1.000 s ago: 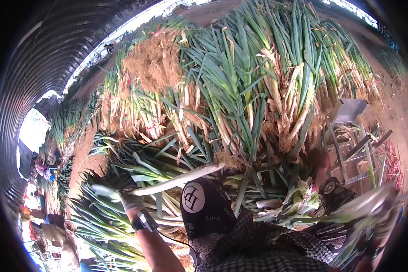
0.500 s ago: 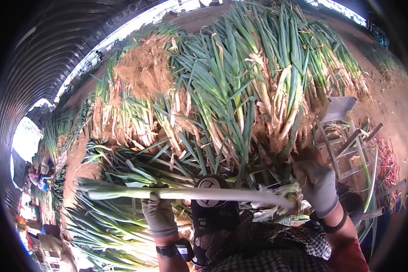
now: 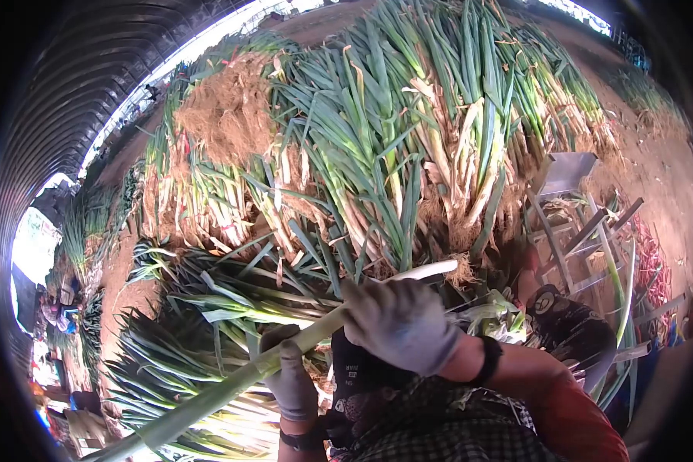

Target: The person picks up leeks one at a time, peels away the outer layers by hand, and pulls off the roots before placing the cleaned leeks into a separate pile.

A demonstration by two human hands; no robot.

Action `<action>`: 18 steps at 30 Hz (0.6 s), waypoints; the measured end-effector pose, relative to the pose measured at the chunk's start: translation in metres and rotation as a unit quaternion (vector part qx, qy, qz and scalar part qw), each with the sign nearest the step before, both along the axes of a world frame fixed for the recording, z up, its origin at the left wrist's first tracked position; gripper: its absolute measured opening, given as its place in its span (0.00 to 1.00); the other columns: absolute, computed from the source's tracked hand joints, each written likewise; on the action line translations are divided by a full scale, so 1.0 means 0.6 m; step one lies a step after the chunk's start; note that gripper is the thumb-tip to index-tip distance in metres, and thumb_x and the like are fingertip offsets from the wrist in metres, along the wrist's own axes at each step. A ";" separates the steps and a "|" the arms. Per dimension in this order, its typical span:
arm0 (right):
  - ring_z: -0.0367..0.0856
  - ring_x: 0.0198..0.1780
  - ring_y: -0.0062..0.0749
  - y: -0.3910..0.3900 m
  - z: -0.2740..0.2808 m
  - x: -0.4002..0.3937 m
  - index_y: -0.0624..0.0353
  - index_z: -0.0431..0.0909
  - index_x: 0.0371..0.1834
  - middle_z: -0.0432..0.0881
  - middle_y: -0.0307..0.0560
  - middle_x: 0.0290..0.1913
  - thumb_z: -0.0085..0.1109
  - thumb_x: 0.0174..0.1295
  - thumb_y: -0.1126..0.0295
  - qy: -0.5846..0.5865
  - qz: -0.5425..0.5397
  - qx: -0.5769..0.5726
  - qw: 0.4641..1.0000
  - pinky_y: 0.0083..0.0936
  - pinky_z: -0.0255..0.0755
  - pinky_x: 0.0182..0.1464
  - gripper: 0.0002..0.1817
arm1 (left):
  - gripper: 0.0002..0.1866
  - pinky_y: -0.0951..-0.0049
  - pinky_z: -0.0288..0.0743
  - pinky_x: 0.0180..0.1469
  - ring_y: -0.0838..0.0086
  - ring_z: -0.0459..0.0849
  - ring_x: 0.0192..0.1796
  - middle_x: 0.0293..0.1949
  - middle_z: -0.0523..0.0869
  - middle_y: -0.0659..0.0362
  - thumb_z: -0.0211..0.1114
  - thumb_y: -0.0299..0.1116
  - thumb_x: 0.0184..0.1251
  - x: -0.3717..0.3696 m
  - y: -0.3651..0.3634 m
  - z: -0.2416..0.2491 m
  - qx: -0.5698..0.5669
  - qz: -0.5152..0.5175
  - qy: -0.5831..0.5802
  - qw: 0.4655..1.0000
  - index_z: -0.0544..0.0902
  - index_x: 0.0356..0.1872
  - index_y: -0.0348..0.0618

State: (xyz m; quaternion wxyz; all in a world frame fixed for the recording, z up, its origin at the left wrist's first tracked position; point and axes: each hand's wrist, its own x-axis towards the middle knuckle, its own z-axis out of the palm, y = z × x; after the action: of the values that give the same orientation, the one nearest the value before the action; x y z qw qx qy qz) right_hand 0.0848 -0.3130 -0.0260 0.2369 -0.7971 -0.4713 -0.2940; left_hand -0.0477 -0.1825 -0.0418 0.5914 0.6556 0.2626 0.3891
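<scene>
A single long leek (image 3: 223,390) lies slantwise across the front of the body, its pale root end (image 3: 431,269) up to the right and its green part down to the left. My left hand (image 3: 290,373), in a grey glove, is wrapped round the green stalk. Higher along the same stalk, my right hand (image 3: 400,319), also gloved, is closed on it. Trimmed-looking leeks (image 3: 185,385) lie in a heap under and beside my left hand.
Large bundles of leeks (image 3: 377,131) with roots stand ahead. Brown roots (image 3: 231,108) top the left bundle. A metal frame (image 3: 585,239) with a grey plate (image 3: 566,173) is at right, near red strings (image 3: 651,269).
The leek has tilted from nearly level to a steep slant, its green end lower left. My right hand has moved left from near the root end and closed round the stalk.
</scene>
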 end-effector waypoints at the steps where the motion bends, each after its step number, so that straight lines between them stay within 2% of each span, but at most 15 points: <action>1: 0.74 0.28 0.27 0.027 -0.004 -0.005 0.59 0.70 0.52 0.74 0.39 0.30 0.60 0.60 0.57 -0.035 0.000 0.009 0.999 0.27 0.63 0.25 0.22 | 0.26 0.73 0.73 0.39 0.74 0.77 0.36 0.36 0.80 0.57 0.57 0.57 0.69 -0.002 -0.006 0.004 -0.048 -0.026 -0.014 0.998 0.76 0.43 0.39; 2: 0.73 0.29 0.26 0.048 -0.004 -0.010 0.60 0.70 0.53 0.74 0.40 0.31 0.58 0.61 0.57 -0.069 0.001 0.018 0.997 0.27 0.62 0.25 0.23 | 0.26 0.73 0.73 0.39 0.74 0.77 0.36 0.36 0.80 0.57 0.57 0.57 0.69 0.000 -0.011 0.004 -0.048 -0.026 -0.011 0.998 0.76 0.43 0.39; 4: 0.75 0.29 0.28 0.071 0.012 -0.012 0.61 0.70 0.52 0.75 0.40 0.29 0.56 0.63 0.58 -0.034 0.036 -0.008 0.999 0.29 0.64 0.25 0.21 | 0.22 0.75 0.74 0.32 0.72 0.80 0.32 0.34 0.80 0.56 0.58 0.50 0.70 0.001 -0.021 0.002 -0.136 -0.019 -0.065 0.988 0.76 0.42 0.36; 6: 0.77 0.28 0.30 0.096 0.015 -0.010 0.62 0.70 0.50 0.76 0.41 0.27 0.54 0.65 0.58 0.003 0.071 -0.036 0.997 0.31 0.66 0.25 0.20 | 0.20 0.74 0.73 0.32 0.72 0.80 0.31 0.34 0.79 0.56 0.57 0.47 0.71 -0.004 -0.021 0.007 -0.097 -0.023 -0.027 0.995 0.77 0.41 0.36; 7: 0.79 0.27 0.34 0.110 0.007 -0.007 0.62 0.69 0.48 0.77 0.42 0.25 0.52 0.66 0.58 0.140 0.078 -0.099 0.982 0.33 0.69 0.26 0.18 | 0.18 0.74 0.73 0.31 0.73 0.79 0.31 0.34 0.78 0.57 0.55 0.45 0.71 -0.007 -0.021 0.010 -0.057 -0.028 0.007 0.998 0.77 0.40 0.36; 8: 0.81 0.26 0.38 0.122 0.001 -0.001 0.62 0.69 0.46 0.78 0.42 0.22 0.51 0.67 0.57 0.273 0.082 -0.159 0.945 0.35 0.72 0.27 0.18 | 0.16 0.73 0.72 0.31 0.73 0.79 0.30 0.34 0.77 0.57 0.54 0.42 0.72 -0.008 -0.020 0.009 -0.017 -0.033 0.041 0.998 0.78 0.40 0.36; 9: 0.83 0.24 0.43 0.136 -0.003 0.018 0.62 0.69 0.40 0.80 0.46 0.20 0.49 0.68 0.56 0.299 0.062 -0.182 0.935 0.39 0.76 0.28 0.17 | 0.13 0.74 0.72 0.30 0.73 0.79 0.29 0.32 0.75 0.59 0.56 0.37 0.68 -0.019 -0.008 -0.018 0.039 -0.046 0.031 0.998 0.78 0.38 0.34; 10: 0.83 0.24 0.43 0.151 -0.021 0.039 0.62 0.69 0.40 0.80 0.46 0.20 0.49 0.68 0.56 0.306 0.061 -0.183 0.932 0.39 0.76 0.28 0.17 | 0.13 0.74 0.72 0.30 0.73 0.79 0.29 0.32 0.75 0.59 0.56 0.37 0.68 -0.022 -0.014 -0.013 0.036 -0.049 0.038 0.997 0.78 0.38 0.34; 12: 0.84 0.26 0.43 0.176 -0.052 0.079 0.61 0.70 0.39 0.83 0.48 0.24 0.49 0.67 0.53 0.216 0.042 -0.235 0.947 0.39 0.76 0.30 0.19 | 0.13 0.74 0.72 0.30 0.73 0.78 0.27 0.32 0.76 0.58 0.60 0.37 0.64 -0.019 -0.032 0.006 0.047 -0.071 0.050 0.995 0.77 0.38 0.34; 16: 0.85 0.28 0.42 0.111 0.000 0.114 0.60 0.74 0.37 0.85 0.46 0.28 0.53 0.65 0.57 0.212 0.040 -0.166 0.962 0.37 0.77 0.30 0.15 | 0.15 0.74 0.72 0.30 0.73 0.78 0.27 0.32 0.76 0.58 0.63 0.39 0.63 -0.017 -0.030 0.012 0.023 -0.055 0.022 0.998 0.76 0.38 0.35; 18: 0.85 0.29 0.38 0.057 0.020 0.121 0.58 0.79 0.39 0.85 0.44 0.30 0.60 0.61 0.64 0.322 0.171 -0.011 0.931 0.32 0.77 0.32 0.10 | 0.17 0.73 0.72 0.31 0.72 0.78 0.28 0.33 0.76 0.58 0.64 0.42 0.63 -0.022 -0.027 0.017 0.003 -0.054 0.035 0.998 0.76 0.39 0.35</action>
State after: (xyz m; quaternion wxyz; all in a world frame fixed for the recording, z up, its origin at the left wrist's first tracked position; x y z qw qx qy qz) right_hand 0.1574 -0.2790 -0.0139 0.4138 -0.7591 -0.5017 0.0284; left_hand -0.0608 -0.1988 -0.0318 0.6000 0.6838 0.2465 0.3341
